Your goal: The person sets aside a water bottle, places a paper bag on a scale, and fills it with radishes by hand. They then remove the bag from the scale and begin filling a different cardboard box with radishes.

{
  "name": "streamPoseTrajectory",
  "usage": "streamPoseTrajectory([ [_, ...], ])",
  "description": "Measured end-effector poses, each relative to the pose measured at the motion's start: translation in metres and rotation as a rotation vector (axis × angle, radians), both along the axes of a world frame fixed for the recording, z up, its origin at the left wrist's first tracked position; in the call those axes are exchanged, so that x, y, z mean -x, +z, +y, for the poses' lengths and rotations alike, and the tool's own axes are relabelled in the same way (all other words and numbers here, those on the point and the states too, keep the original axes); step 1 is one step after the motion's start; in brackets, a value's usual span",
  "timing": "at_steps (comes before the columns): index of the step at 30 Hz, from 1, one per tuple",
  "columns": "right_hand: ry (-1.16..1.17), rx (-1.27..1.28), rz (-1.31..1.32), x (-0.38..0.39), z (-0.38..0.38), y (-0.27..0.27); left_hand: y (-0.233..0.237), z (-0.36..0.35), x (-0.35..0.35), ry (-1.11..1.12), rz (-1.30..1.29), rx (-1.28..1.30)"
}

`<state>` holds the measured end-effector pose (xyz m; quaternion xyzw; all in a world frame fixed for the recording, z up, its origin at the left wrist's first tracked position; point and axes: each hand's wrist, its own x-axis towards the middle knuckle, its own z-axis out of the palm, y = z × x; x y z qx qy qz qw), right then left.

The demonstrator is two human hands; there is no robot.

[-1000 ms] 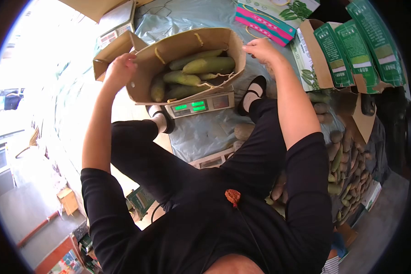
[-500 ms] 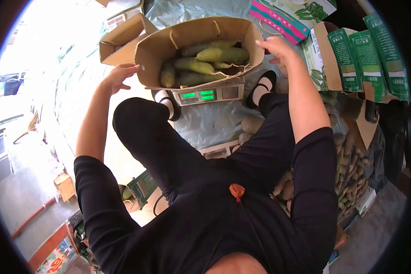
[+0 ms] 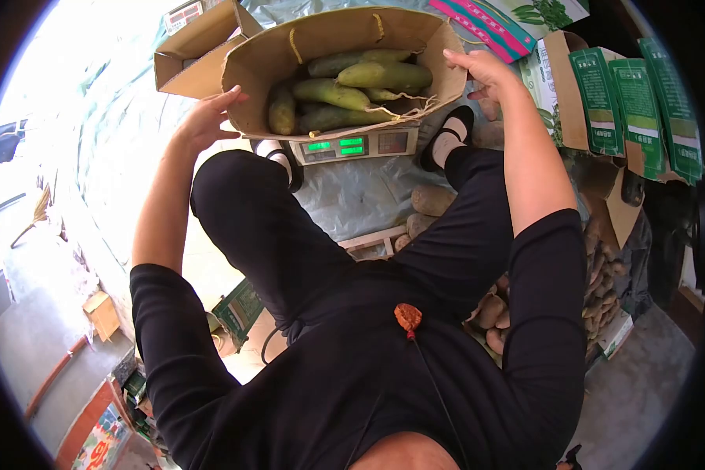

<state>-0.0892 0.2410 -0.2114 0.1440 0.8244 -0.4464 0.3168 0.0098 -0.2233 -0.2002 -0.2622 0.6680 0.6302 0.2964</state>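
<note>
A brown cardboard carton (image 3: 251,70) with rope handles holds several long green radishes (image 3: 384,76). It rests on a scale (image 3: 352,147) with lit green digits, between my feet. At the carton's left end is my left hand (image 3: 211,117), thumb and fingers apart, its fingertips at the cardboard edge. My right hand (image 3: 484,72) is at the right end, with the thumb over the rim and the other fingers on the outer side, partly hidden.
Green printed boxes (image 3: 595,102) stand at the right, above a heap of root vegetables (image 3: 601,290). An open cardboard box (image 3: 200,47) lies beyond my left hand. A pink and teal box (image 3: 489,27) is at the top. Plastic sheeting (image 3: 337,200) covers the floor.
The view has shifted, so the carton and scale appear slightly higher. My left hand's thumb has come over the carton's left edge. My right hand remains at the right rim.
</note>
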Motion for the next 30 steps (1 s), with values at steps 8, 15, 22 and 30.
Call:
streamPoseTrajectory([
  [8,-0.041,0.067,-0.041,0.015,-0.006,-0.008,-0.022,0.001,-0.001,0.231,0.070,-0.034],
  [15,-0.136,0.148,0.078,0.014,-0.033,0.025,-0.025,-0.015,-0.004,0.332,0.165,-0.088],
  [22,-0.016,0.288,0.218,0.010,-0.101,0.058,-0.005,-0.092,-0.029,0.493,0.312,-0.160],
  [30,0.452,0.251,0.259,-0.014,-0.228,0.086,0.040,-0.177,-0.130,0.818,0.428,0.007],
])
